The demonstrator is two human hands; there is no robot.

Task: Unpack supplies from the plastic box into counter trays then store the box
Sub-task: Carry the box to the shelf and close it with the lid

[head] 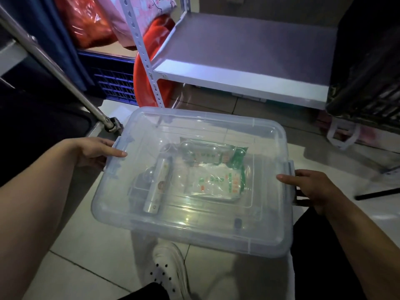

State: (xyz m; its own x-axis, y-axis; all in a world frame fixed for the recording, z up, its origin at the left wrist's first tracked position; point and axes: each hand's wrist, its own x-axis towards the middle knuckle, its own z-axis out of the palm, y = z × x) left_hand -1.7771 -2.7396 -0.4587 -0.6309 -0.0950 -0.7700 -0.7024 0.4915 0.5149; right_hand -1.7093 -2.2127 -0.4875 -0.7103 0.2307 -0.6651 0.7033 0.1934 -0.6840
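Between the fingers (116, 153), plastic box (194, 224)

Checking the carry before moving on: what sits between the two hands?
In the head view, the lidded plastic box fills the gap between left hand and right hand, each at a side latch; green-and-white packets show through the lid.

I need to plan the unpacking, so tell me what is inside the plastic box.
The plastic box is closed but clear: inside lie a green packet, a white packet overlapping it, and a long narrow pack beside them. Their print is unreadable, and anything under them is hidden.
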